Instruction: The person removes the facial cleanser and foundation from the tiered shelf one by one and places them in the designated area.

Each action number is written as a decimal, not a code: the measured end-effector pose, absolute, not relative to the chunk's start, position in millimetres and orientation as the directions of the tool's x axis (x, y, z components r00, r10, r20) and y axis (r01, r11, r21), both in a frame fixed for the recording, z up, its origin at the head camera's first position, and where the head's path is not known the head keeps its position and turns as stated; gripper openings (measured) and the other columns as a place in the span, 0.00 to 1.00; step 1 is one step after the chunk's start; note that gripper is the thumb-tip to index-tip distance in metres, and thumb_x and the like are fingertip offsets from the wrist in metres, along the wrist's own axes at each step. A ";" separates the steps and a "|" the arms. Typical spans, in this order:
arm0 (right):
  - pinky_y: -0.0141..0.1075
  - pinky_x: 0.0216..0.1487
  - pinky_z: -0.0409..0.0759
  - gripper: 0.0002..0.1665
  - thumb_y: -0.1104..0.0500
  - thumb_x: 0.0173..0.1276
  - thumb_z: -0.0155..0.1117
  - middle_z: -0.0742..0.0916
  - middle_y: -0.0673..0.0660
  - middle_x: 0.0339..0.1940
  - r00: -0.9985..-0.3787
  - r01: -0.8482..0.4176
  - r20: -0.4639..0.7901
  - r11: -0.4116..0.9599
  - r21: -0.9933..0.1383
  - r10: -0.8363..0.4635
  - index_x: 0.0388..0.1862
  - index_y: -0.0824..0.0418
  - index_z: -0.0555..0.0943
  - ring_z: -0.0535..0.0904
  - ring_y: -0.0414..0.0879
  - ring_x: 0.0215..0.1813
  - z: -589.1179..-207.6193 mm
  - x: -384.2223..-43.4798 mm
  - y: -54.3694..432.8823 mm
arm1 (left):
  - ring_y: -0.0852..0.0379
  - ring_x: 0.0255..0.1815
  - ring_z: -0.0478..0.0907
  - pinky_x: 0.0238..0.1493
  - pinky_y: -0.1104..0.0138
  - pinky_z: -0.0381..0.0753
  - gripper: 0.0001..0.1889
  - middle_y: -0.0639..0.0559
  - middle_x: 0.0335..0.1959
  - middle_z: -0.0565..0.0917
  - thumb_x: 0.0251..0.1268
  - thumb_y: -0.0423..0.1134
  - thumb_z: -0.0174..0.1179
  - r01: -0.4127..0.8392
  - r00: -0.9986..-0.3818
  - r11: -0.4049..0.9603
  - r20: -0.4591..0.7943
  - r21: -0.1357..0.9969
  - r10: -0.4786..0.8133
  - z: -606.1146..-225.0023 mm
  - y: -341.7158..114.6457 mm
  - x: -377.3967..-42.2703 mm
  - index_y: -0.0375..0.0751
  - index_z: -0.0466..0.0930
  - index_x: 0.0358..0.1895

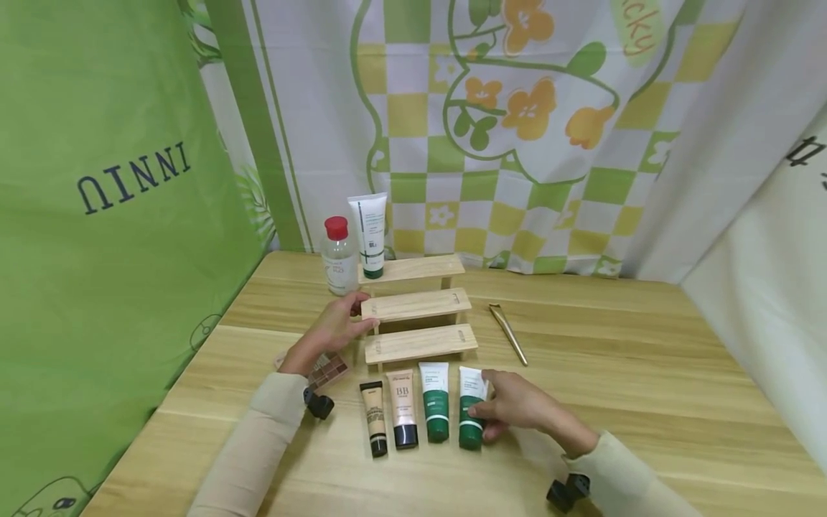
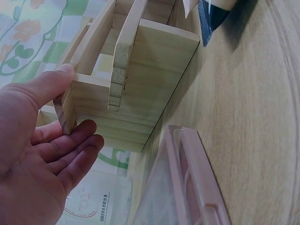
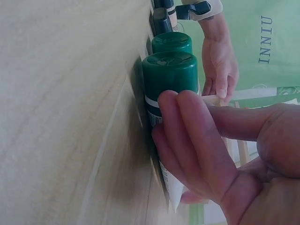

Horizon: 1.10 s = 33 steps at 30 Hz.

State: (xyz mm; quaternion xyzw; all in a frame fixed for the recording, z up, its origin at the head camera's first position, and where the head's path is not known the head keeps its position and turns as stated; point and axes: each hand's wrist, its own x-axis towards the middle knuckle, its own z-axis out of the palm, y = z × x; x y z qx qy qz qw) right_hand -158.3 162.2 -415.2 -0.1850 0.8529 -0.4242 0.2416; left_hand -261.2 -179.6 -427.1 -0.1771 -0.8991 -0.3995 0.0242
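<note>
My left hand (image 1: pixel 332 324) pinches the left end of the middle tier of a wooden step rack (image 1: pixel 413 306), thumb above and fingers below in the left wrist view. The rack has three pale tiers. My right hand (image 1: pixel 520 402) holds the rightmost green-and-white tube (image 1: pixel 471 431) by its right side as it lies on the table, cap toward me. Left of it lie a similar green-and-white tube (image 1: pixel 436 409), a pink BB cream tube (image 1: pixel 403 406) and a beige tube with a black cap (image 1: pixel 374 416). My right fingers (image 3: pixel 192 131) cover part of the held tube in the right wrist view.
A tall white tube (image 1: pixel 370 233) stands on the rack's top tier. Beside it stands a clear bottle (image 1: pixel 339 267) with a red cap. An eyeshadow palette (image 1: pixel 331 370) lies partly under my left forearm. A gold slim tool (image 1: pixel 508 334) lies right of the rack.
</note>
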 end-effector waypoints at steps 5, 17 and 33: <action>0.38 0.27 0.83 0.39 0.62 0.64 0.70 0.86 0.56 0.19 -0.825 -0.103 -0.260 0.586 -0.804 -0.502 0.65 0.79 0.62 0.84 0.50 0.19 -417.0 -159.6 160.9 | 0.40 0.52 0.79 0.55 0.52 0.79 0.26 0.34 0.49 0.81 0.64 0.39 0.66 0.335 -0.938 0.619 0.188 0.711 0.291 -424.7 -179.3 -258.3 0.28 0.70 0.60; 0.44 0.38 0.86 0.40 0.55 0.67 0.67 0.85 0.55 0.18 -0.927 -0.067 -0.219 0.709 -0.702 -0.305 0.68 0.77 0.63 0.83 0.45 0.17 -404.8 -172.0 152.6 | 0.42 0.53 0.78 0.54 0.53 0.79 0.28 0.36 0.50 0.81 0.64 0.41 0.66 0.337 -0.937 0.640 0.182 0.691 0.297 -425.8 -180.1 -260.6 0.30 0.70 0.62; 0.48 0.63 0.76 0.34 0.50 0.71 0.63 0.78 0.68 0.62 -0.872 -0.461 0.288 0.463 -0.757 -0.396 0.69 0.65 0.67 0.76 0.58 0.63 -360.9 -264.3 82.0 | 0.44 0.51 0.78 0.53 0.54 0.79 0.26 0.39 0.49 0.81 0.64 0.42 0.67 0.306 -0.946 0.654 0.144 0.692 0.290 -420.4 -180.2 -260.1 0.32 0.72 0.60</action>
